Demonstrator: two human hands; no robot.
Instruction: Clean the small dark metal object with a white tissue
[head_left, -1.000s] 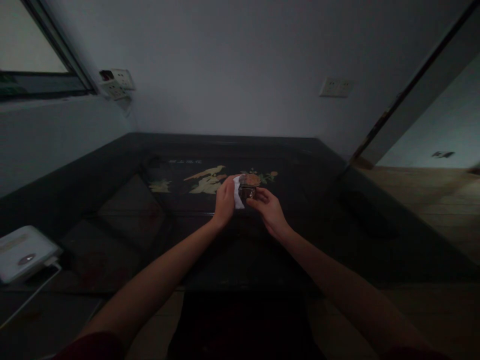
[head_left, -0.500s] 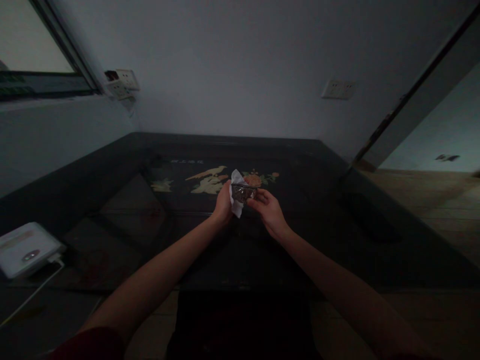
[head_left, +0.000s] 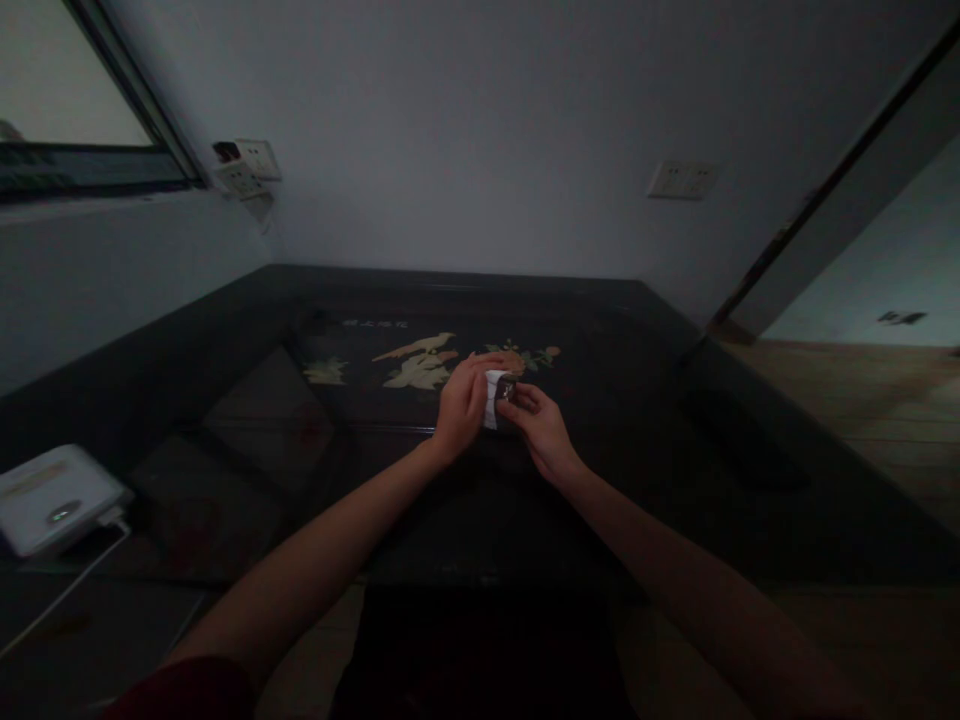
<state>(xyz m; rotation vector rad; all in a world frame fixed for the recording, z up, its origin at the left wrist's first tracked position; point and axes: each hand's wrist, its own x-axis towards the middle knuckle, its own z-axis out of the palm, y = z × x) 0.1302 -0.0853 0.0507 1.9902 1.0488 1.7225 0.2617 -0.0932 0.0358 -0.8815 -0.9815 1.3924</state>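
Note:
Held over the middle of the dark table is a small, dark, shiny cup-like object (head_left: 507, 390), glassy in look; the dim light hides its exact kind. My right hand (head_left: 541, 420) grips its right side between thumb and fingers. A white tissue (head_left: 492, 398) covers its left side. Over that tissue lies my left hand (head_left: 459, 405), closed around it and pressing it to the object, with the fingers reaching across the far side. Much of the object is hidden behind the tissue and both hands.
The dark table (head_left: 390, 500) bears a bird-and-flower picture (head_left: 420, 365). A white box-like device (head_left: 60, 500) with a cable (head_left: 67, 595) sits at left. A dark flat object (head_left: 742, 440) lies at right. Wall sockets (head_left: 682, 180) are behind.
My left hand has moved right and forward over the object, folding the tissue against its side; the tissue stood spread out before. My right hand keeps its grip, almost unmoved.

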